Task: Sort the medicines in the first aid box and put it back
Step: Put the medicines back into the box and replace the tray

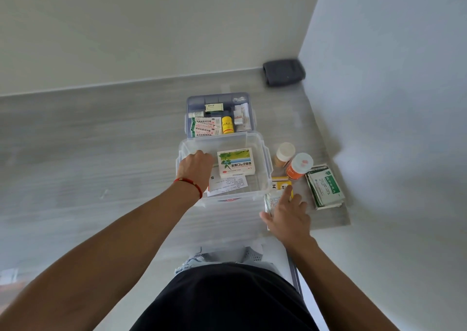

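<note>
Fingers [288, 194] of your right hand [288, 219] are spreading flat over a foil sachet [271, 202] and touching the yellow box [279, 182] beside it; nothing is being gripped there yet. Your left hand [195, 167], curled and reaching down inside the clear first aid box [262, 151], is hiding its own fingertips, so I cannot tell whether you are pinching anything. Inside the box, at three o'clock from that hand, a green-and-white medicine carton [236, 162] is lying on a paper leaflet [227, 184]. At twelve o'clock the compartment tray [219, 98] is sitting filled. At two o'clock from your right hand, a white-capped bottle [285, 152], an orange bottle [298, 165] and a stack of green sachets [326, 186] are waiting on the grey surface [101, 141]. The sachet is lying flat, so you are risking a slipped pickup, and sweeping outward could be knocking over the bottles.
</note>
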